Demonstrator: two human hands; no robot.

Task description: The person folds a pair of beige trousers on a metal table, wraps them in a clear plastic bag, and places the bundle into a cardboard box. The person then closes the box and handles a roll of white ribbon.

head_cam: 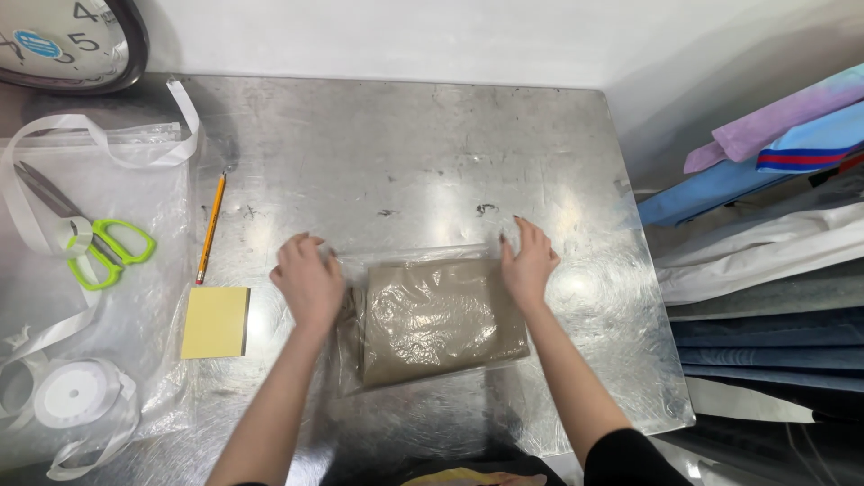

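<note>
A taupe folded cloth is seen inside a clear plastic bag on the silver-grey metal table. At the left, lime-green handles are shown on the scissors, beside an orange pencil, a pale yellow notepad and white ribbon. At the right, blue, lilac and white fabrics are stacked, one striped red and blue.

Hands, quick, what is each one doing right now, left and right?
Left hand: open, fingers pressed flat on the left edge of the clear bag of tan fabric.
Right hand: open, resting on the bag's right edge.
</note>
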